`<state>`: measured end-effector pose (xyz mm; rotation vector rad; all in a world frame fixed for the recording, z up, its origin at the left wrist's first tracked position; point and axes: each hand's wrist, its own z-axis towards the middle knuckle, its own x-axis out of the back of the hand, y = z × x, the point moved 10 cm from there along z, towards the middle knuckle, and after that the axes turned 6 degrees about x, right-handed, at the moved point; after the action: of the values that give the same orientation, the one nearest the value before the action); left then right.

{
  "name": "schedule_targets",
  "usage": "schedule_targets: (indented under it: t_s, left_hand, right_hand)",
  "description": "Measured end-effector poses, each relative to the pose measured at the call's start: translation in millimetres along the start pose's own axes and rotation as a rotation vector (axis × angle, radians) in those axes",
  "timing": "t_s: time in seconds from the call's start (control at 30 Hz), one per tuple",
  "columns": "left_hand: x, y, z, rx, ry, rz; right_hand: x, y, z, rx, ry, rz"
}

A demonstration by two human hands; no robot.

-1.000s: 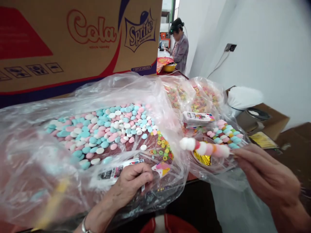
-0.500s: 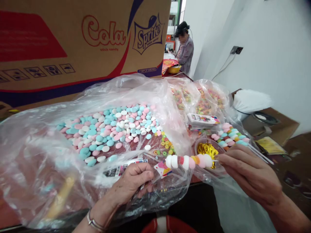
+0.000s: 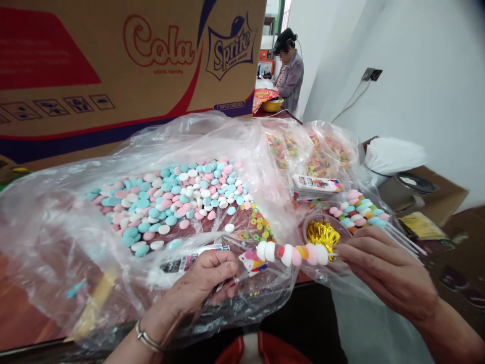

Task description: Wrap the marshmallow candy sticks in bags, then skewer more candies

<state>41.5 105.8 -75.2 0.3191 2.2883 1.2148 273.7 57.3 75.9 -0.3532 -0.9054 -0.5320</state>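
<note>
At six o'clock, a printed wrapper (image 3: 251,262) is seemingly pinched by the curled left hand (image 3: 208,275), while toward five a marshmallow skewer (image 3: 296,256) is grasped by its stick end in the right hand (image 3: 392,273), presumably to spare the sweets, with loose candies (image 3: 154,213) spread beyond, toward nine.

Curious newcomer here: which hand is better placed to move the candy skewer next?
Probably the right hand: it pinches the candy skewer by one end; the left hand apparently holds a printed wrapper.

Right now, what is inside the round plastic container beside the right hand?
Shiny gold strips lie bunched inside the container. The candy stick and the right hand cover part of its near side; whatever lies beneath the strips cannot be seen.
</note>
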Motion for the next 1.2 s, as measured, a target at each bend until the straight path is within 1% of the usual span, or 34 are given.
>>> schedule_targets:
  t_s: [0.1, 0.3, 0.37, 0.43, 0.6, 0.8, 0.93, 1.03, 1.13, 1.2]
  left_hand:
    - [-2.2, -1, -1, 0.042, -0.015, 0.005]
    - [-9.9, -1, -4, 0.068, -0.111, 0.0]
    - [-10.6, -1, -4, 0.07, -0.12, 0.012]
    - [-9.5, -1, -4, 0.077, -0.104, 0.027]
    - [-4.1, -4, -2, 0.107, -0.053, 0.032]
    - [0.7, -7, 1, 0.118, -0.043, 0.055]
    - [-5.4, -6, -1, 0.142, -0.082, 0.175]
    - [-11.2, 0, -3, 0.135, -0.12, 0.254]
    - [-11.5, 6, -4, 0.122, -0.125, 0.307]
    - [-10.5, 7, -4, 0.12, -0.126, 0.323]
  right_hand:
    - [0, 2, -4, -0.011, -0.029, 0.015]
    - [4, 5, -5, -0.043, 0.009, -0.011]
    - [5, 6, -6, -0.057, 0.028, -0.027]
    - [4, 5, -6, -0.054, 0.024, -0.021]
    - [3, -4, -4, 0.022, 0.004, -0.013]
    - [8, -8, -1, 0.028, -0.007, -0.018]
    - [-1, -8, 2, 0.035, -0.029, 0.066]
    - [-12, -3, 5, -0.014, -0.071, 0.11]
    - [-18, 2, 9, -0.065, -0.092, 0.1]
    - [-21, 1, 11, -0.076, -0.103, 0.153]
